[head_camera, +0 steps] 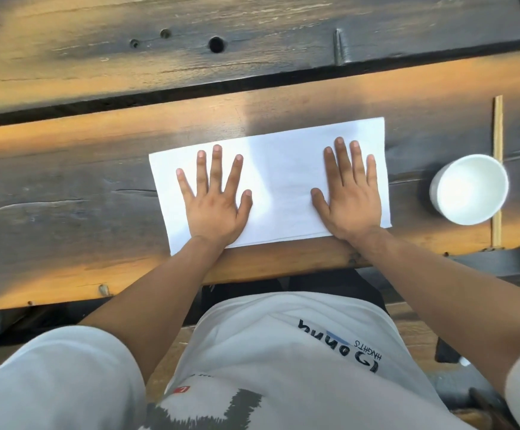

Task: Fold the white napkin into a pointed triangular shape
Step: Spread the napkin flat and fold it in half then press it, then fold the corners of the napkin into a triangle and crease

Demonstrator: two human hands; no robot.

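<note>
The white napkin (278,178) lies flat as a wide rectangle on the wooden table, near its front edge. My left hand (216,197) rests palm down on the napkin's left half with fingers spread. On the right half, my right hand (350,193) presses flat the same way, fingers pointing away from me. Neither hand grips anything. The napkin's near edge runs under both wrists.
A white paper cup (469,189) stands upright to the right of the napkin. A thin wooden stick (498,169) lies beside and behind it. The dark wooden table (66,187) has a gap between planks at the back and holes beyond it.
</note>
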